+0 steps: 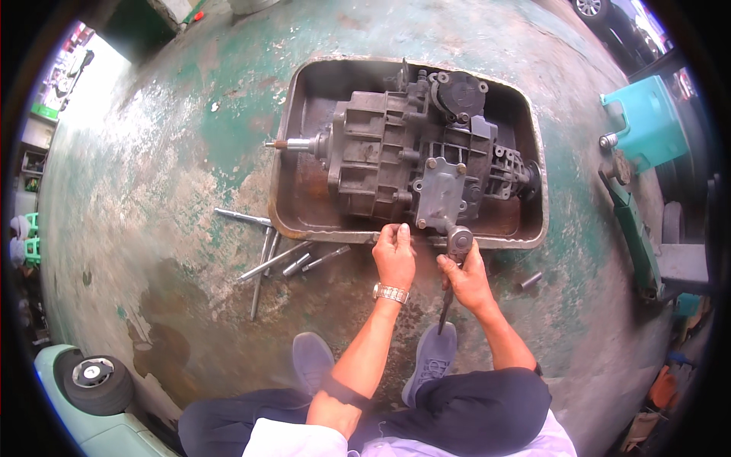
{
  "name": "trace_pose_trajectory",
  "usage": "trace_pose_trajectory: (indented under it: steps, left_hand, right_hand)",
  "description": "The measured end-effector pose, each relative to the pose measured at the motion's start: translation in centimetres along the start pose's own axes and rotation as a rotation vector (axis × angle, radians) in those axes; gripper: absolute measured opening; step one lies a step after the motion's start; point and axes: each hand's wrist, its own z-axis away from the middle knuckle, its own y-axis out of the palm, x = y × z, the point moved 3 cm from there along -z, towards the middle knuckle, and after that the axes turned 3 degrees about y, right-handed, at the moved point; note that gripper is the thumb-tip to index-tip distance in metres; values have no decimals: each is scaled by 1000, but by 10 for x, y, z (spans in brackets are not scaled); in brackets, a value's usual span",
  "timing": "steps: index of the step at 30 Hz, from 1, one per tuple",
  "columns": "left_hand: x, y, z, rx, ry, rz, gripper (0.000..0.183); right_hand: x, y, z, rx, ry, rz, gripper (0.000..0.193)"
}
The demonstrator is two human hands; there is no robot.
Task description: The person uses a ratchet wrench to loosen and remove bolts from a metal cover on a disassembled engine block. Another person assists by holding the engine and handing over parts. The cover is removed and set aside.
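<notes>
A grey metal gearbox lies on its side in a rusty metal tray, its splined shaft pointing left. My right hand is closed around a ratchet wrench. The round head of the wrench is by the lower corner of a bolted cover plate, and its dark handle points down toward my shoe. Whether it sits on a bolt I cannot tell. At the near rim of the tray, my left hand has its fingers pressed together. Anything small inside them is hidden.
Several bars and sockets lie on the floor left of my hands. A lone socket lies to the right. Farther right are a green floor jack and a turquoise plastic stool. A car wheel shows at lower left.
</notes>
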Motion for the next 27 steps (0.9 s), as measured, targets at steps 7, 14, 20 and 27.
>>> trace_pose_trajectory:
  steps: [7, 14, 20, 27]
  left_hand:
    - [-52, 36, 21, 75, 485, -334, 29]
    - [-83, 100, 4, 818, 960, -1162, 22]
    - [-76, 115, -2, 1313, 1102, -1501, 24]
    - [-76, 116, -14, 1360, 1031, -1434, 32]
  right_hand:
    - [-16, -1, -4, -9, -154, -36, 36]
    - [-58, 2, 19, 128, 165, -219, 15]
    - [-86, -5, 48, 263, 274, -522, 22]
    - [-90, -27, 64, 564, 398, -294, 32]
